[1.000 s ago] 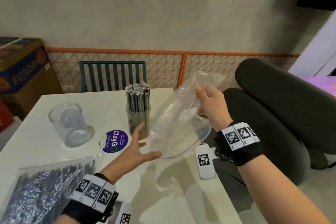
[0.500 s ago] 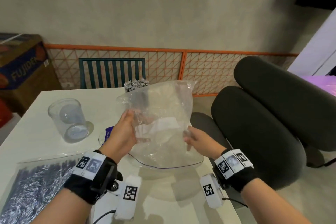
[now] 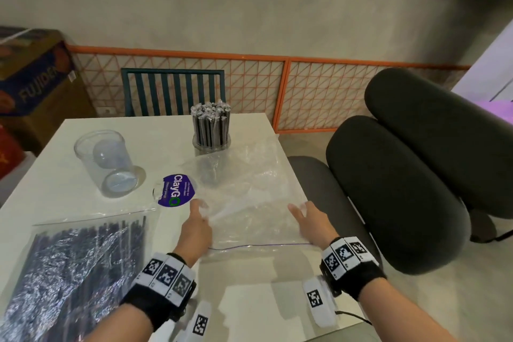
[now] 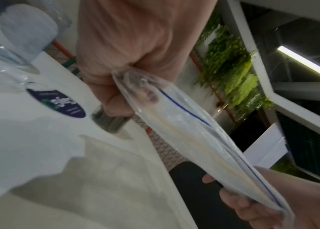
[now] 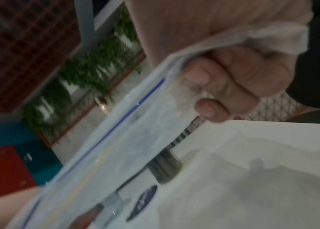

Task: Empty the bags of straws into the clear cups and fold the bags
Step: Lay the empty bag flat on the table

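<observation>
An empty clear zip bag (image 3: 249,197) with a blue seal line is stretched flat just over the white table (image 3: 83,125), between my hands. My left hand (image 3: 198,216) grips its left edge with curled fingers; the left wrist view shows that pinch on the bag (image 4: 184,124). My right hand (image 3: 305,216) grips the right edge, fingers curled under the bag (image 5: 125,131). One clear cup (image 3: 211,130) behind the bag is packed with dark wrapped straws. An empty clear cup (image 3: 107,164) stands at the left. A full bag of straws (image 3: 75,266) lies at the front left.
A round purple ClayGo sticker (image 3: 173,194) lies on the table beside my left hand. A black padded chair (image 3: 402,189) stands close to the table's right edge. A teal chair (image 3: 172,91) and an orange mesh fence (image 3: 333,91) are behind; a cardboard box (image 3: 33,75) is far left.
The bag was held upright in the air; it is now lowered and spread flat over the table. Both hands came down towards me and moved apart, each on a side edge.
</observation>
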